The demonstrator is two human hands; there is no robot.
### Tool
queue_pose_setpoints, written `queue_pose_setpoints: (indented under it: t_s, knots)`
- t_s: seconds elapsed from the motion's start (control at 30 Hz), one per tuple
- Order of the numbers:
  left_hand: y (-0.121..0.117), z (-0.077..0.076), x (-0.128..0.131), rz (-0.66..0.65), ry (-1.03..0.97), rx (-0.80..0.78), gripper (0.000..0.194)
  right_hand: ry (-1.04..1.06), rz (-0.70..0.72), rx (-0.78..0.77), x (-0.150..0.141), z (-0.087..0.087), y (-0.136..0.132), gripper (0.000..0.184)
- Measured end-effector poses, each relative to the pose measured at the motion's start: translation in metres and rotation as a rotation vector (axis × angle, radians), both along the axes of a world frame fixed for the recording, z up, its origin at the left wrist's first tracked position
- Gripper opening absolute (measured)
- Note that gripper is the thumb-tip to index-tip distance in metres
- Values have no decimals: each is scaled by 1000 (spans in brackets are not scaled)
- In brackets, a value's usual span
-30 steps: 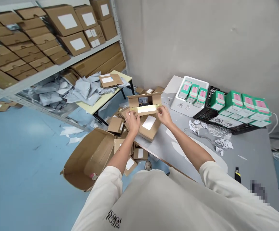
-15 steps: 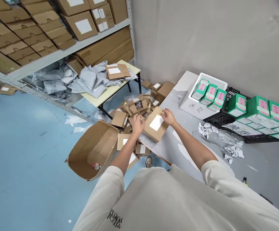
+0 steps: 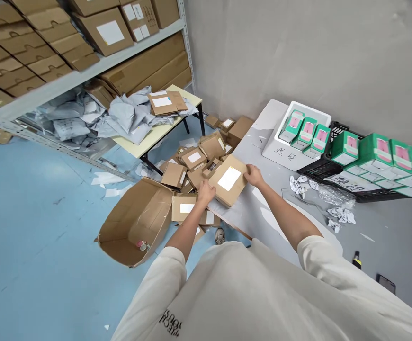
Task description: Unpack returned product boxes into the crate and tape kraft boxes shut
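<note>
A flat brown cardboard box [image 3: 227,182] with a white label lies at the near left corner of the grey table [image 3: 369,237]. My left hand [image 3: 206,192] grips its left edge, fingers curled. The box's right edge is held by my right hand [image 3: 253,175], fingers closed on it. Beyond the table corner a heap of small labelled cardboard boxes [image 3: 195,158] covers the floor.
A large open carton [image 3: 138,227] lies on its side on the blue floor. Green-and-pink boxes [image 3: 380,151] stand on a black crate and in a white foam tray [image 3: 291,147]. Crumpled paper scraps [image 3: 300,184] lie on the table. Shelves of cartons and grey mailers [image 3: 128,113] fill the left.
The opened box I held up a second ago has left my hands and lies in the floor heap. Both hands came down onto the flat labelled box on the table.
</note>
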State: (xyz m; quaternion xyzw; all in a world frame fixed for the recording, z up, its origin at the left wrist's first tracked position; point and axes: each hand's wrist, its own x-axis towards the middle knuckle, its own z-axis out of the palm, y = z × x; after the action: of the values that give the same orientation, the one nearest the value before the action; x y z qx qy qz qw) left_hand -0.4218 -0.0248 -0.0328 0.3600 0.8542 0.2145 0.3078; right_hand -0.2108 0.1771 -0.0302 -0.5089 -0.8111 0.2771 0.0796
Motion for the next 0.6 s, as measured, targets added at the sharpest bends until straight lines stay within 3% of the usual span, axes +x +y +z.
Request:
queue_pose_setpoints:
  t_s: [0.17,0.33,0.47,0.6]
  knots:
    - [6,7,19,-9,40,67,56,31,-73,-5,35,5,-8,56]
    - [26,19,52,-121,50,138,57,41,-176,37,95,17,-23,56]
    - [49,26,101,-226,64,181,63,33,-279,96,162,28,-38,54]
    - [69,31,169,-357,60,201,60,3,-398,116,244,36,-62,53]
